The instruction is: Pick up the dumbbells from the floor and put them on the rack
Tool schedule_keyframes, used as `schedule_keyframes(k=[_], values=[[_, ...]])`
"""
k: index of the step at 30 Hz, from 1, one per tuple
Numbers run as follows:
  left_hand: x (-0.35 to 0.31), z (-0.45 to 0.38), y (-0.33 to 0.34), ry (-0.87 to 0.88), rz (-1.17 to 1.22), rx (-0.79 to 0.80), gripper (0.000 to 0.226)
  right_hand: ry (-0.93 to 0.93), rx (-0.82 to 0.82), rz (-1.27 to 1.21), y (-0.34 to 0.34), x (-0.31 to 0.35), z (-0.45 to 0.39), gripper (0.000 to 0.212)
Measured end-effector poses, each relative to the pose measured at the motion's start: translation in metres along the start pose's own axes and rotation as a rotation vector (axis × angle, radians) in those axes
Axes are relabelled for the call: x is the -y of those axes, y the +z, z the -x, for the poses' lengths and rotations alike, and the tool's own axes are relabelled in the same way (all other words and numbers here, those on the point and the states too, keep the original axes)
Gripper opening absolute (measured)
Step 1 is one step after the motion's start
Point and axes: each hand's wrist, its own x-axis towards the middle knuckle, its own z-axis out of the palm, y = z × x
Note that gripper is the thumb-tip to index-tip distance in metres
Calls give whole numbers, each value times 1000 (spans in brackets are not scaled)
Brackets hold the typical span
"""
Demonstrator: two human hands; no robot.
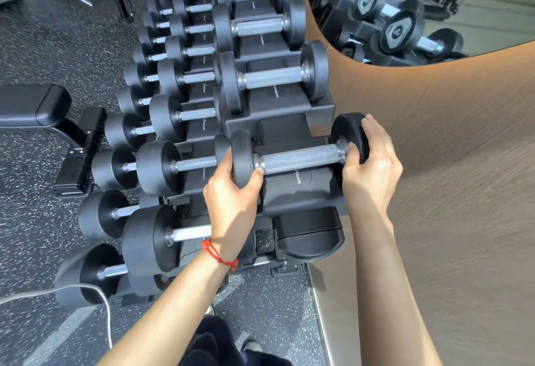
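A black dumbbell (299, 158) with a knurled silver handle lies across the nearest cradle of the top tier of the black rack (307, 197). My left hand (231, 200), with a red string at the wrist, grips its left head from below. My right hand (370, 168) wraps around its right head. Whether the dumbbell rests fully in the cradle or is still held just above it is unclear.
Several more dumbbells fill the three tiers of the rack stretching away. A black bench (43, 110) stands to the left on the speckled floor. A tan wall (448, 163) with a mirror is close on the right. A white cable (95, 293) hangs at lower left.
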Motion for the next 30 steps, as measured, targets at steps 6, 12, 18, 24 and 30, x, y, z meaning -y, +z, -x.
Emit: schedule_keyframes(k=[6,12,18,24,30], values=[[6,5,2,-18,24,10,56,18,-19,-32,-5,1,5,37],[7,15,1,-50,74,0,60,47,-13,-47,-12,0,11,37],[7,25,0,-50,97,6,61,44,-8,-41,-20,0,19,37],[9,25,-13,-102,137,126,63,135,-44,19,-21,8,34,40],[18,15,-38,-39,98,299,54,321,-90,51,-15,34,60,40]])
